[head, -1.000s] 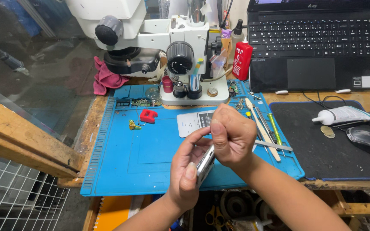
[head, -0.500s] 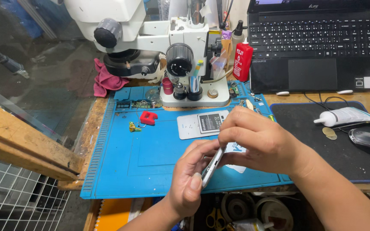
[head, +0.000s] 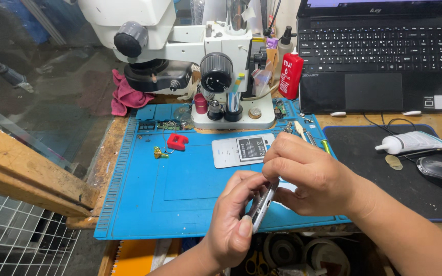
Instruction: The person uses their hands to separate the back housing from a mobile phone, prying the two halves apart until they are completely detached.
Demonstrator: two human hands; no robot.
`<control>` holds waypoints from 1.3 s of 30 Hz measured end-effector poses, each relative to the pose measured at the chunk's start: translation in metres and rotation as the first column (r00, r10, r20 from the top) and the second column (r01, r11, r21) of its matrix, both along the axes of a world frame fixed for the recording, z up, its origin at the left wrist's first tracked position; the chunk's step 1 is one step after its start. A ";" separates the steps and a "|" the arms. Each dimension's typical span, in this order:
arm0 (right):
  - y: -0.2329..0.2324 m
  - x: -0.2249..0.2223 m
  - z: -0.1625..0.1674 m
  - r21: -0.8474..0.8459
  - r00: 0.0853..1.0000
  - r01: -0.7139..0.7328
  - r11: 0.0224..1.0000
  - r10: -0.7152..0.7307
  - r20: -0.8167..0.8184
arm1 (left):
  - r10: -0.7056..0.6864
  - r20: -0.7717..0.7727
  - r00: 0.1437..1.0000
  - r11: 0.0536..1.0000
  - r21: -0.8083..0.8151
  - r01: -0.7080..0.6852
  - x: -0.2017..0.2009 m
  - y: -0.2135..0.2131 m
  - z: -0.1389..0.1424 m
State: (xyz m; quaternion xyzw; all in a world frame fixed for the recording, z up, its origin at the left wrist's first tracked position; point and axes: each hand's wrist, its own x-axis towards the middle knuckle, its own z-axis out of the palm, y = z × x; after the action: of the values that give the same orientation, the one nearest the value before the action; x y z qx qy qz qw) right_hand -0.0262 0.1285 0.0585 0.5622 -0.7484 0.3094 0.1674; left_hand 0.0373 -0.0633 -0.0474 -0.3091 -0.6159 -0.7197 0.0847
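Vs half a second ago: right hand (head: 313,174) has slid slightly right and lower along the phone (head: 261,205), fingers curled over its top edge, while the left hand (head: 234,217) keeps it gripped edge-on, thumb on the near end, above the front of the blue mat (head: 180,194). Phone mostly hidden between both hands, only the thin metal rim shows; can't tell what the right fingertips pinch. Phone back cover with battery (head: 243,150) lies on the mat below the microscope (head: 200,56), unmoved.
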 end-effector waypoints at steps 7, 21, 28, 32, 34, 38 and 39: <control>-0.008 0.005 -0.001 -0.023 1.000 0.020 1.000 -0.020 -0.002 | 0.030 -0.012 0.999 1.000 0.002 -0.030 0.003 -0.004 0.001; -0.003 0.018 0.009 0.084 0.917 -0.056 0.995 0.084 -0.389 | 0.051 -0.092 0.994 0.993 -0.101 -0.060 0.015 -0.009 0.001; -0.009 0.013 0.008 0.158 0.919 -0.114 0.981 0.165 -0.358 | 0.027 -0.117 0.993 0.995 -0.093 -0.038 0.014 -0.013 -0.006; -0.011 0.009 0.009 0.170 0.914 -0.130 0.977 0.184 -0.362 | 0.028 -0.112 0.993 0.995 -0.091 -0.038 0.013 -0.015 -0.004; -0.012 0.008 0.009 0.171 0.915 -0.129 0.977 0.183 -0.359 | 0.026 -0.111 0.993 0.996 -0.083 -0.036 0.013 -0.015 -0.003; -0.013 0.007 0.007 0.175 0.919 -0.137 0.975 0.191 -0.345 | 0.015 -0.091 0.996 0.995 -0.095 -0.023 0.015 -0.015 -0.004; -0.013 0.007 0.006 0.181 0.921 -0.139 0.974 0.195 -0.338 | 0.012 -0.090 0.996 0.994 -0.104 -0.021 0.015 -0.015 -0.004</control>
State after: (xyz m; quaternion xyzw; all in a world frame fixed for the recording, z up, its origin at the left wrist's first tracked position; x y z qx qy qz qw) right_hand -0.0192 0.1159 0.0649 0.6817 -0.6769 0.1580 0.2285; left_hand 0.0527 -0.0783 -0.0515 -0.3399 -0.6510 -0.6710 0.1016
